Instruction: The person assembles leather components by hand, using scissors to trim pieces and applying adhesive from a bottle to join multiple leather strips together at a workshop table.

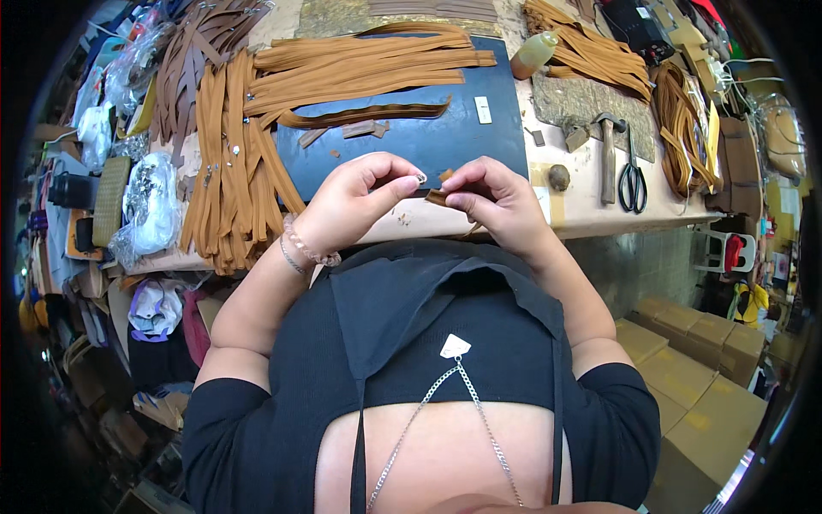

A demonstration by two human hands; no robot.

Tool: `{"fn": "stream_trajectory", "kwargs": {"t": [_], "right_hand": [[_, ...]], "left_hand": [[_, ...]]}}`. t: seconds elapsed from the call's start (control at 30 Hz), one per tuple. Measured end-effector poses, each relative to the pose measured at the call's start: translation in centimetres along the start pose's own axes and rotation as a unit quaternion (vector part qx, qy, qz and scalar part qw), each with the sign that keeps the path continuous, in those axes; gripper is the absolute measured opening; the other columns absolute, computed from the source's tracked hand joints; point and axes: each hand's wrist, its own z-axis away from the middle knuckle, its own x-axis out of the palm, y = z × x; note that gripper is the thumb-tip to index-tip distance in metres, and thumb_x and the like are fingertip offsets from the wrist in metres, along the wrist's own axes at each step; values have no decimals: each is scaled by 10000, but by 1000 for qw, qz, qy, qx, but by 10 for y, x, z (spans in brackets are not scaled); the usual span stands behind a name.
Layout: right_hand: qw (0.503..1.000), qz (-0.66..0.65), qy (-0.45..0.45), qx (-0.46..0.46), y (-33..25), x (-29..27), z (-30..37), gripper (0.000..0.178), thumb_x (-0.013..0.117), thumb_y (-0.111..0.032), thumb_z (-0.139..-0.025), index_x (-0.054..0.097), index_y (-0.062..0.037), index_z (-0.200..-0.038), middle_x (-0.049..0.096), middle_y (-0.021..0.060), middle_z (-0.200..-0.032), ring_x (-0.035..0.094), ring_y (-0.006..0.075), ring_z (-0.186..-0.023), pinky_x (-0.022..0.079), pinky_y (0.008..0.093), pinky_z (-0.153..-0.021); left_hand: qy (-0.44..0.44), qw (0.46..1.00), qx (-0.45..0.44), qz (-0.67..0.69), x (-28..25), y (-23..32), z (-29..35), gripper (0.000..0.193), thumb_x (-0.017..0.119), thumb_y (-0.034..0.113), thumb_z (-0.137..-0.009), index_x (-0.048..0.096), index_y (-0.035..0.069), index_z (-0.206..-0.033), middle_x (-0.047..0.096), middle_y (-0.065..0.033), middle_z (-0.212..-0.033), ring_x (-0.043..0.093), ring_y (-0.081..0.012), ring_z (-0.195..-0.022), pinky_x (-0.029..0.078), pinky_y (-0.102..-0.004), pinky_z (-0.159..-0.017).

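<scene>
My left hand (364,190) is closed in a pinch on a small silver metal piece (420,178), perhaps a zipper slider; its exact form is too small to tell. Close to its right, my right hand (501,199) grips the end of a brown zipper tape (437,197) between thumb and fingers. A small gap separates the two pieces, above the table's near edge. Beyond my hands, a single brown zipper strip (368,114) lies across the dark blue mat (488,141), with small brown scraps (364,129) beside it.
Tan zipper tapes (360,73) cover the mat's far part, and more zippers (235,163) hang over the table edge at left. At right lie a hammer (608,158), black scissors (633,184) and a round brown lump (558,177). A glue bottle (533,56) stands behind.
</scene>
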Motion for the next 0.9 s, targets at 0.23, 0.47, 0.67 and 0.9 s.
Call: {"fn": "stream_trajectory", "kwargs": {"t": [0.23,0.47,0.67,0.9], "right_hand": [[999,28,-14,-26,1,-2,1,128,653,29,-845,616,0,-963,655,56,-943,616,96,-875,507,242,-805],[996,79,-23,-34,-7,-6,1,128,653,25,-833,644,21,-960,673,80,-931,639,129,-870,518,260,-793],[981,162,-30,-103,-4,-6,0,135,654,31,-814,662,2,-946,663,101,-896,658,172,-829,522,273,-767],[992,118,-40,-34,-11,-3,1,129,656,8,-820,652,3,-949,647,73,-891,632,133,-824,511,255,-755]], "left_hand": [[6,987,77,-140,7,17,7,158,641,137,-892,662,-7,-954,628,-57,-881,589,-129,-853,467,-272,-804],[11,971,91,-219,8,22,6,155,671,144,-864,664,-1,-917,629,-76,-847,603,-166,-823,469,-288,-770],[1,971,99,-216,10,19,5,133,675,112,-857,669,-11,-907,634,-75,-833,611,-158,-804,477,-280,-755],[-22,994,22,-109,10,10,5,175,656,131,-888,680,-29,-955,662,-48,-857,605,-107,-816,486,-254,-754]]}}
